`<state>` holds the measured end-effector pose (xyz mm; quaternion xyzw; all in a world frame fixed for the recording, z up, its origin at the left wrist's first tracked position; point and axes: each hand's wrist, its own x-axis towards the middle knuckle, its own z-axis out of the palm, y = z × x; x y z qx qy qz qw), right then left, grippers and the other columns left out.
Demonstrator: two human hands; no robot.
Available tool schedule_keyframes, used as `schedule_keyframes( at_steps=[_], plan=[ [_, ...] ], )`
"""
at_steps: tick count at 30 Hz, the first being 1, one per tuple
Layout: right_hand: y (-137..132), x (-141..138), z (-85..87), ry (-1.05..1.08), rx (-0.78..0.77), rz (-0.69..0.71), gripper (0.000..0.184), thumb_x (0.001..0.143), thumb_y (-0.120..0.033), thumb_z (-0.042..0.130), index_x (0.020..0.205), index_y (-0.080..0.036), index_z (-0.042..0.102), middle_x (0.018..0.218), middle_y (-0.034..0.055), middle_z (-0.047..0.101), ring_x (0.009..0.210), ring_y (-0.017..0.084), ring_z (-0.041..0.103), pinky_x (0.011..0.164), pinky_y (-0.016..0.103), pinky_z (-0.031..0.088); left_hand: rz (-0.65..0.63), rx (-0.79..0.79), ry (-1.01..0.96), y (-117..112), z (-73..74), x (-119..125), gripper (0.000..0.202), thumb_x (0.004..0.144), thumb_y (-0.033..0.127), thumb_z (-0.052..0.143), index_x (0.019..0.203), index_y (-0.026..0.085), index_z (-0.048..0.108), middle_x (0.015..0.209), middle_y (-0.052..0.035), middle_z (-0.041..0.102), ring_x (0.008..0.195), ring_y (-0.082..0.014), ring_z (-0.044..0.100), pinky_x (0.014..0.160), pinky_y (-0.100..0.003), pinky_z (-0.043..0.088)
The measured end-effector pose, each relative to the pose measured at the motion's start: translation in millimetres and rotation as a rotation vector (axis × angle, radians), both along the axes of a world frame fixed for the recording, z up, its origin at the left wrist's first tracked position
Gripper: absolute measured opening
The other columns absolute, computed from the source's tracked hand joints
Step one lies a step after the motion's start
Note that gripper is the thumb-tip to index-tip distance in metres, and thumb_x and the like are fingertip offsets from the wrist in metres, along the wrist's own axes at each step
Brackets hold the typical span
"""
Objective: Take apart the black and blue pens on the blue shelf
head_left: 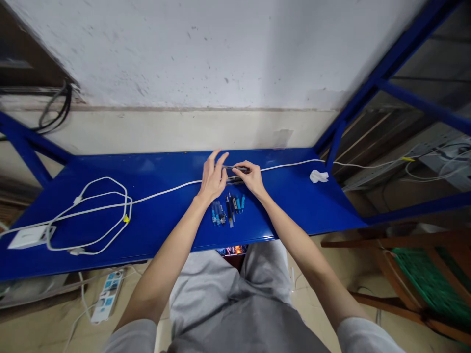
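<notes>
My right hand [250, 177] pinches a slim dark pen-like stick [241, 168] between thumb and fingers, its thin end pointing left. Close beside that end is my left hand [213, 179], its fingers stretched and spread; whether its thumb touches the stick is hard to see. Under the hands lie dark thin sticks [234, 180], partly covered. Nearer to me are several clear and blue pen barrels [218, 214], a dark pen tube [228, 208] and a row of short blue and black pen parts [239, 203].
All this lies on a blue table [294, 206] against a wall. A white cable [165, 190] runs across behind my hands and coils at the left, near a white box [31, 237]. Crumpled tissue [318, 176] sits at right. A power strip [107, 296] is on the floor.
</notes>
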<state>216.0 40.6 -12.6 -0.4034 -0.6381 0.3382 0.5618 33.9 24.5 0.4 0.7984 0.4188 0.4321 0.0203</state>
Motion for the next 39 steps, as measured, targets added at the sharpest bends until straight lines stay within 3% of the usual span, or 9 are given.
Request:
schedule_keyframes(
  at_steps=[3,7,12,16,20,24,32,35,39],
  plan=[
    [3,3,1.3,0.040,-0.040,0.010,0.027,0.080,-0.045,0.079,0.088,-0.020,0.077,0.088,0.0038,0.074,0.079,0.017,0.065,0.076,0.030,0.051,0.096,-0.018,0.030,5,-0.9,-7,0.027,0.105,0.033,0.043,0.120,0.022,0.063,0.155,-0.0142,0.042,0.142,-0.0315,0.042,0.117,-0.054,0.037],
    [2,2,2.4,0.021,-0.118,0.070,0.035,0.079,-0.053,0.078,0.090,-0.020,0.076,0.084,0.0031,0.072,0.075,0.017,0.062,0.069,0.029,0.049,0.084,-0.016,0.039,8,-1.7,-12,0.023,0.104,0.033,0.047,0.097,0.020,0.065,0.148,-0.0122,0.050,0.136,-0.0302,0.048,0.113,-0.052,0.040],
    [-2,4,4.0,-0.019,-0.136,0.055,0.044,0.081,-0.062,0.075,0.075,-0.019,0.070,0.060,-0.0032,0.056,0.055,0.012,0.046,0.054,0.027,0.037,0.011,-0.063,0.018,7,-1.2,-11,0.011,0.100,0.024,0.053,0.099,0.023,0.064,0.130,-0.0091,0.062,0.123,-0.0268,0.057,0.107,-0.047,0.043],
    [-5,5,5.3,-0.091,-0.137,-0.039,0.056,0.088,-0.068,0.064,0.063,-0.018,0.067,0.051,-0.0040,0.048,0.051,0.011,0.040,0.054,0.028,0.032,-0.030,-0.063,0.007,7,-3.0,-9,0.009,0.100,0.027,0.056,0.101,0.022,0.063,0.114,-0.0075,0.067,0.110,-0.0245,0.061,0.101,-0.042,0.043],
    [-6,6,6.5,-0.092,-0.077,-0.031,0.046,0.090,-0.062,0.064,0.075,-0.019,0.070,0.064,-0.0022,0.057,0.061,0.013,0.049,0.061,0.027,0.040,-0.022,-0.075,-0.006,8,-5.4,-8,0.014,0.102,0.033,0.054,0.102,0.022,0.063,0.102,-0.0059,0.068,0.100,-0.0225,0.061,0.093,-0.037,0.044],
    [-3,7,5.3,-0.033,-0.039,0.043,0.036,0.080,-0.051,0.078,0.098,-0.021,0.070,0.084,-0.0001,0.065,0.075,0.015,0.058,0.066,0.026,0.044,-0.030,-0.064,-0.059,9,-6.3,-9,0.012,0.102,0.030,0.055,0.099,0.020,0.062,0.100,-0.0052,0.067,0.094,-0.0200,0.061,0.089,-0.034,0.045],
    [3,9,0.6,0.015,-0.023,0.059,0.024,0.080,-0.040,0.078,0.089,-0.018,0.075,0.090,0.0036,0.073,0.080,0.018,0.064,0.071,0.028,0.047,0.007,-0.121,-0.014,7,-2.5,-10,0.021,0.100,0.041,0.059,0.104,0.021,0.064,0.100,-0.0042,0.068,0.096,-0.0205,0.062,0.089,-0.034,0.043],
    [2,9,3.0,0.025,-0.034,0.046,0.026,0.079,-0.043,0.080,0.089,-0.019,0.076,0.090,0.0038,0.074,0.082,0.018,0.065,0.073,0.029,0.048,0.009,-0.144,0.037,7,-2.3,-11,0.026,0.105,0.042,0.050,0.108,0.022,0.067,0.101,-0.0045,0.071,0.099,-0.0224,0.061,0.090,-0.036,0.041],
    [-1,9,6.4,0.004,-0.065,0.025,0.034,0.081,-0.051,0.078,0.081,-0.017,0.075,0.077,0.0018,0.071,0.069,0.015,0.059,0.066,0.028,0.044,-0.013,-0.135,0.052,8,-2.1,-11,0.024,0.105,0.038,0.051,0.098,0.022,0.067,0.095,-0.0038,0.070,0.096,-0.0224,0.059,0.087,-0.036,0.041]
  ],
)
